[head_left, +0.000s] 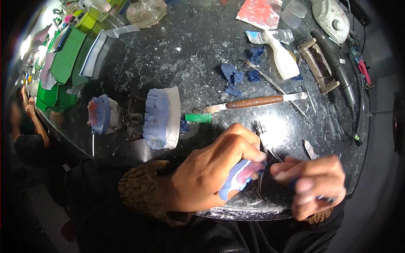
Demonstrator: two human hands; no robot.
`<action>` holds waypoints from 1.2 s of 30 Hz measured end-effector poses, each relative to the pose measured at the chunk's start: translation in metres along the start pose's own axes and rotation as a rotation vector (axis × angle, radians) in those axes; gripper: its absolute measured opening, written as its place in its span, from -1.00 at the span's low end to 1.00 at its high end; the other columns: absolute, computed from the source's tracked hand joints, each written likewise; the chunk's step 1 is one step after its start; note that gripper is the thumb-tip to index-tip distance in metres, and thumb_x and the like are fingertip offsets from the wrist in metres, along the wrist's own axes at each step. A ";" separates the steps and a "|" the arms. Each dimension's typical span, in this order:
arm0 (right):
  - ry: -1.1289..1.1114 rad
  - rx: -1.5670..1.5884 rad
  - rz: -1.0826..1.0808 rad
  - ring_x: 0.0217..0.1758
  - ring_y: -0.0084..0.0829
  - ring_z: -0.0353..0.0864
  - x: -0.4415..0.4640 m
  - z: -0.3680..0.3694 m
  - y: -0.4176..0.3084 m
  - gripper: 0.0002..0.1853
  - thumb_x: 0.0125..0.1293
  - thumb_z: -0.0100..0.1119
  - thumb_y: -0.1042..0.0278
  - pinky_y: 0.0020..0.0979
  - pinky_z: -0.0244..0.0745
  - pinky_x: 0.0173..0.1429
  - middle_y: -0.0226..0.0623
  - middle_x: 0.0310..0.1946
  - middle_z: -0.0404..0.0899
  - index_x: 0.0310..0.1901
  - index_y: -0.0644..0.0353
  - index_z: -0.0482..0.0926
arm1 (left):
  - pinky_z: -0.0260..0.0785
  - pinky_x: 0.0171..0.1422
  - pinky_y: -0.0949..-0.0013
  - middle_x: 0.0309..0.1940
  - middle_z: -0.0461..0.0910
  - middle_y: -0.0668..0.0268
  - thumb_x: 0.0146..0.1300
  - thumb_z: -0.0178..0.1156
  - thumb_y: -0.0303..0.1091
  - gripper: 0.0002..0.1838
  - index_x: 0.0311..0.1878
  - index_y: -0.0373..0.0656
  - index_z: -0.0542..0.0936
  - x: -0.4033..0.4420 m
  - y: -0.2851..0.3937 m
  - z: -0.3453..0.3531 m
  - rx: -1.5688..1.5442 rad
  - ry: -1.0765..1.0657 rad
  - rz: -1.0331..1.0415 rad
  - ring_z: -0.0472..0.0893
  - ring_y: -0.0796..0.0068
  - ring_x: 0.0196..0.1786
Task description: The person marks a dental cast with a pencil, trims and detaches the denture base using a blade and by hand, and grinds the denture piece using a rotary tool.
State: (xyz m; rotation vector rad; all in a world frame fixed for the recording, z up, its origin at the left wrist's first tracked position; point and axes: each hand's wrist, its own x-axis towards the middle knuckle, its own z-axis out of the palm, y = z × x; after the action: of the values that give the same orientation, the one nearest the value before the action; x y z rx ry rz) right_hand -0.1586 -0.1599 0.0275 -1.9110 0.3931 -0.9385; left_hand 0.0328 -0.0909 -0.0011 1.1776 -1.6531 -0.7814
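My left hand (215, 164) is closed around a blue dental cast (233, 182) with pink wax (251, 170) along its ridge, held just above the bench's front edge. To the right of the cast is my right hand (314, 181), smeared by motion, its fingers curled. Something slim and dark blue shows between those fingers; its kind is hard to make out. Beyond the left hand, a blue-and-white dental cast (157, 118) and a smaller blue cast with pink wax (100, 114) stand on a metal articulator (131, 117). A green cap (198, 118) lies near the larger cast.
A wooden-handled wax knife (255, 102), a thin metal tool (278, 88), dark blue scraps (232, 78) and a white bottle (283, 59) lie farther back. At right are a black handpiece (337, 69) and its cord. Green boxes (63, 57) stand left; another person's arm (36, 120) is beyond.
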 end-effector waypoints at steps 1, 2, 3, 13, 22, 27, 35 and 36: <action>0.046 -0.032 0.015 -0.29 -0.33 0.67 0.000 -0.004 -0.001 -0.81 0.11 0.22 0.64 -0.43 0.61 -0.11 -0.21 -0.29 0.59 -0.20 0.30 0.56 | 0.43 -0.20 0.40 -0.22 0.48 0.13 -0.17 0.37 -0.67 -0.55 -0.17 -0.22 0.43 0.000 0.000 -0.001 -0.007 -0.008 0.006 0.56 0.34 -0.22; 0.119 -0.143 0.024 -0.40 -0.39 0.58 0.002 -0.004 0.001 -0.82 0.11 0.17 0.68 -0.45 0.52 -0.24 -0.21 -0.33 0.58 -0.22 0.32 0.56 | 0.43 -0.19 0.39 -0.21 0.48 0.12 -0.18 0.36 -0.68 -0.55 -0.17 -0.23 0.43 0.000 0.000 -0.002 -0.013 -0.016 0.012 0.56 0.33 -0.21; 0.191 -0.254 0.041 -0.51 -0.44 0.50 0.003 -0.004 0.002 -0.81 0.10 0.11 0.72 -0.48 0.43 -0.36 -0.22 -0.38 0.57 -0.23 0.34 0.56 | 0.44 -0.19 0.38 -0.20 0.47 0.11 -0.18 0.36 -0.70 -0.55 -0.17 -0.23 0.43 0.000 0.000 -0.003 -0.021 -0.023 0.018 0.56 0.32 -0.20; 0.003 -0.660 0.189 -0.52 -0.47 0.43 0.020 -0.011 0.010 -0.68 0.06 0.36 0.16 -0.48 0.32 -0.47 -0.30 -0.47 0.37 -0.23 0.20 0.65 | 0.52 -0.26 0.41 -0.18 0.46 0.10 -0.14 0.35 -0.69 -0.57 -0.13 -0.26 0.48 -0.003 0.002 -0.004 0.155 -0.017 0.230 0.59 0.29 -0.20; -0.098 -0.394 -0.225 -0.50 -0.47 0.59 0.013 0.004 0.013 -0.69 -0.07 0.43 0.33 -0.51 0.46 -0.51 -0.32 -0.39 0.56 -0.27 0.21 0.60 | 0.54 -0.39 0.45 -0.19 0.46 0.16 -0.05 0.38 -0.50 -0.61 -0.14 -0.17 0.46 -0.006 0.014 0.000 0.391 0.047 0.349 0.62 0.34 -0.28; -0.138 -0.479 -0.233 -0.46 -0.45 0.61 0.012 0.005 0.004 -0.66 -0.16 0.41 0.50 -0.48 0.50 -0.45 -0.40 -0.35 0.53 -0.23 0.06 0.65 | 0.55 -0.48 0.50 -0.05 0.35 0.12 -0.01 0.34 -0.48 -0.47 0.00 -0.15 0.28 -0.013 0.008 0.003 0.334 0.008 0.403 0.59 0.35 -0.29; -0.097 -0.453 -0.326 -0.53 -0.48 0.55 0.012 0.009 -0.027 -0.68 -0.19 0.23 0.71 -0.48 0.46 -0.47 -0.40 -0.50 0.46 -0.36 0.07 0.69 | 0.13 0.34 0.14 0.15 0.07 -0.11 0.02 0.38 -0.01 0.02 0.22 -0.33 -0.13 -0.030 0.043 -0.002 -0.291 -0.267 0.057 0.20 0.08 0.29; -0.085 -0.431 -0.336 -0.53 -0.49 0.55 0.011 0.011 -0.031 -0.68 -0.19 0.24 0.70 -0.47 0.46 -0.48 -0.41 -0.50 0.46 -0.36 0.06 0.69 | 0.33 0.19 0.24 0.11 0.24 0.05 0.00 0.43 -0.20 -0.07 0.24 -0.25 -0.02 -0.034 0.046 -0.001 -0.382 -0.213 0.046 0.34 0.30 0.16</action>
State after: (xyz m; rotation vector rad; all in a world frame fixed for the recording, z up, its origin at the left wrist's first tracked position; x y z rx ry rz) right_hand -0.1469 -0.1441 0.0559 -2.4569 0.2381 -1.0439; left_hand 0.0214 -0.0432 0.0287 0.8076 -1.6014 -1.1659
